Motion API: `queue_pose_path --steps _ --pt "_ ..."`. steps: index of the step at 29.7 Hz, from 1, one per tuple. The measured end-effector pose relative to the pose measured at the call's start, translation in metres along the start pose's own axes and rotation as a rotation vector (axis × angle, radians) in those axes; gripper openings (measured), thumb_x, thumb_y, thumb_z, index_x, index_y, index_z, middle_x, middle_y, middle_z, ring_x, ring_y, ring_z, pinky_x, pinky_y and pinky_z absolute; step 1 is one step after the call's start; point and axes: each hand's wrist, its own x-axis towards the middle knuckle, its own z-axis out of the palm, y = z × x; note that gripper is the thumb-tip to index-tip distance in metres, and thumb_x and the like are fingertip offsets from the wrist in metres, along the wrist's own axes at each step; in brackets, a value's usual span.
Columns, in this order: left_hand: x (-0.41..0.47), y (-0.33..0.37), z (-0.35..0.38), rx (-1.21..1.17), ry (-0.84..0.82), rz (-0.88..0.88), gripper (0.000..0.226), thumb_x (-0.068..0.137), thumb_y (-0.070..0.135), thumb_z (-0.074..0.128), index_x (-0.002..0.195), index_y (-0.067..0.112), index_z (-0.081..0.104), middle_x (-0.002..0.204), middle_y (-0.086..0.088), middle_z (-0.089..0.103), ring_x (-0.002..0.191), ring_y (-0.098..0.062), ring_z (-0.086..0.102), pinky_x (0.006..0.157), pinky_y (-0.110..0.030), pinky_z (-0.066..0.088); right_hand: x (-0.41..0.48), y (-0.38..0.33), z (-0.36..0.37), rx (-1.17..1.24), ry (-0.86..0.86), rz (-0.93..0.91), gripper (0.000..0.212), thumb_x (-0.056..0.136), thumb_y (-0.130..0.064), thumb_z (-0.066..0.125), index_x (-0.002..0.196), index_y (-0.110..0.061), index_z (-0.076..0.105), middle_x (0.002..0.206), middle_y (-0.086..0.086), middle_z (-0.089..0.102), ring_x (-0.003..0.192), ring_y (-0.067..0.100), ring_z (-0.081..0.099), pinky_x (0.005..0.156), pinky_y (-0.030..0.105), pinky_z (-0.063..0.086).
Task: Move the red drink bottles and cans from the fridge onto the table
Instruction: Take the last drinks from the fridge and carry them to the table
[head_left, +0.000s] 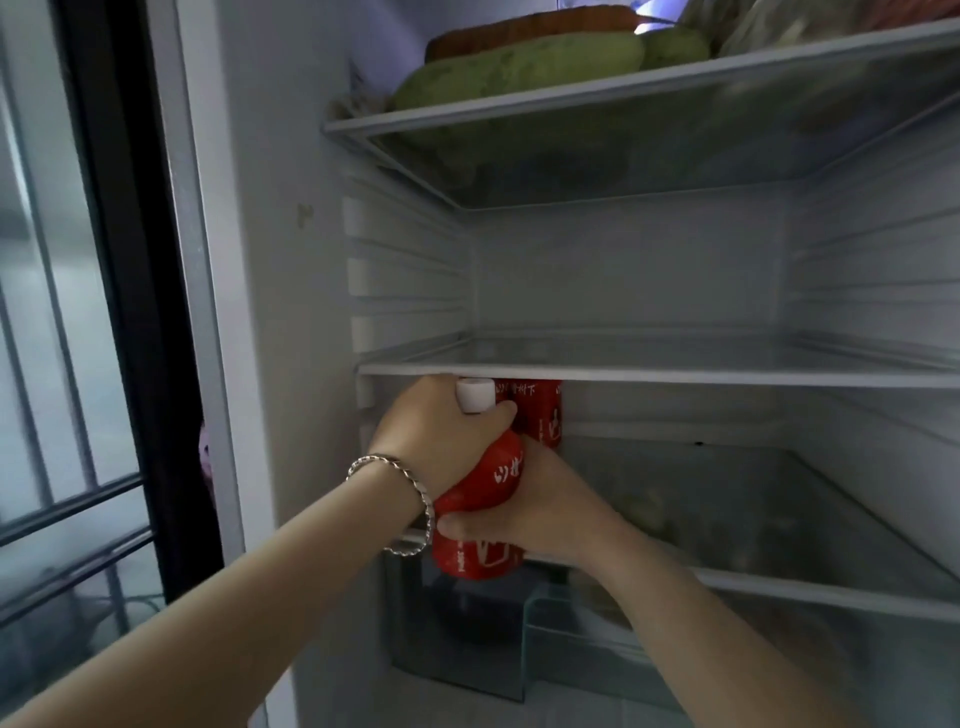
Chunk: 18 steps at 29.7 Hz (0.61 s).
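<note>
A red drink bottle (493, 486) with a white cap and white lettering is at the front left of the lower fridge shelf (805, 590). My left hand (436, 431), with a silver bracelet on the wrist, grips its neck just under the cap. Around the bottle's lower body my right hand (540, 512) is wrapped from the right. Behind it, further back on the same shelf, stands a second red drink container (540, 410); its top is hidden by the shelf above.
The glass middle shelf (649, 371) sits just above the bottle's cap. Green vegetables (519, 70) lie on the top shelf. Clear drawers (561, 649) sit below. The fridge's left wall (270, 312) is close beside my left hand, and a window with bars (57, 364) lies further left.
</note>
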Motion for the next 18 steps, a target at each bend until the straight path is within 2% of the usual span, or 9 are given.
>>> queue_pose_path --steps 2,3,5,7,9,10,11,14,18 --pt "-0.003 -0.001 -0.007 0.013 0.002 0.0 0.028 0.077 0.048 0.066 0.082 0.02 0.064 0.077 0.003 0.07 0.075 -0.016 0.067 0.071 -0.035 0.057 0.007 0.003 -0.025 0.001 -0.248 0.055 0.064 0.071 -0.008 0.078 0.121 -0.035 0.048 0.113 -0.017 0.061 0.107 -0.001 0.057 0.098 0.026 0.044" --pt "-0.006 0.0 -0.01 0.059 0.011 0.012 0.028 0.077 0.048 0.066 0.077 0.02 0.061 0.075 0.004 0.068 0.073 -0.016 0.066 0.066 -0.031 0.056 0.016 0.008 -0.039 0.04 -0.279 0.112 0.069 0.073 0.002 0.074 0.126 -0.032 0.046 0.118 -0.014 0.059 0.11 0.003 0.056 0.096 0.026 0.046" --pt "-0.009 0.001 -0.014 0.149 0.03 0.037 0.032 0.078 0.046 0.065 0.065 0.021 0.051 0.068 0.005 0.063 0.067 -0.015 0.062 0.055 -0.024 0.046 0.044 0.023 -0.059 0.077 -0.113 0.214 0.066 0.075 0.013 0.068 0.128 -0.02 0.046 0.125 0.003 0.059 0.112 0.017 0.058 0.092 0.03 0.05" --pt "-0.009 0.003 -0.016 0.171 0.041 0.042 0.036 0.079 0.045 0.065 0.06 0.021 0.046 0.064 0.006 0.059 0.062 -0.014 0.058 0.051 -0.023 0.04 0.07 0.036 -0.066 -0.084 0.112 0.35 0.055 0.077 -0.002 0.072 0.125 -0.012 0.046 0.122 0.011 0.058 0.107 0.022 0.058 0.086 0.03 0.051" --pt "-0.007 0.003 -0.018 0.157 0.035 0.031 0.035 0.079 0.044 0.066 0.059 0.022 0.046 0.064 0.007 0.058 0.061 -0.009 0.056 0.049 -0.021 0.038 0.093 0.049 -0.064 -0.091 0.216 0.486 0.101 0.074 -0.016 0.078 0.148 -0.004 0.011 0.148 0.014 0.036 0.132 0.029 0.04 0.101 0.033 0.041" --pt "-0.007 0.002 -0.018 0.145 0.03 0.024 0.034 0.079 0.043 0.066 0.06 0.024 0.047 0.066 0.009 0.059 0.061 -0.006 0.055 0.048 -0.02 0.037 0.101 0.053 -0.062 0.009 0.252 0.499 0.118 0.072 -0.014 0.08 0.149 -0.003 -0.009 0.155 0.016 0.022 0.139 0.03 0.029 0.108 0.035 0.033" --pt "-0.008 0.002 -0.017 0.136 0.028 0.021 0.032 0.08 0.043 0.066 0.061 0.025 0.047 0.067 0.01 0.059 0.061 -0.004 0.055 0.048 -0.02 0.037 0.111 0.06 -0.059 0.14 0.302 0.459 0.125 0.069 -0.01 0.082 0.147 -0.004 -0.016 0.156 0.017 0.018 0.141 0.031 0.025 0.112 0.038 0.03" --pt "-0.01 0.001 -0.016 0.122 0.028 0.021 0.025 0.08 0.045 0.064 0.068 0.026 0.052 0.073 0.01 0.061 0.067 -0.005 0.058 0.05 -0.02 0.039 0.13 0.07 -0.05 0.293 0.453 0.36 0.117 0.059 -0.007 0.087 0.147 -0.006 0.011 0.148 0.017 0.034 0.135 0.032 0.037 0.11 0.047 0.035" --pt "-0.014 0.0 -0.014 0.09 0.046 0.067 0.017 0.084 0.043 0.061 0.083 0.025 0.058 0.082 0.008 0.064 0.077 -0.011 0.062 0.065 -0.026 0.051 0.142 0.083 -0.046 0.172 0.521 0.354 0.111 0.049 -0.041 0.09 0.141 -0.012 0.034 0.142 0.014 0.039 0.131 0.032 0.04 0.108 0.047 0.038"
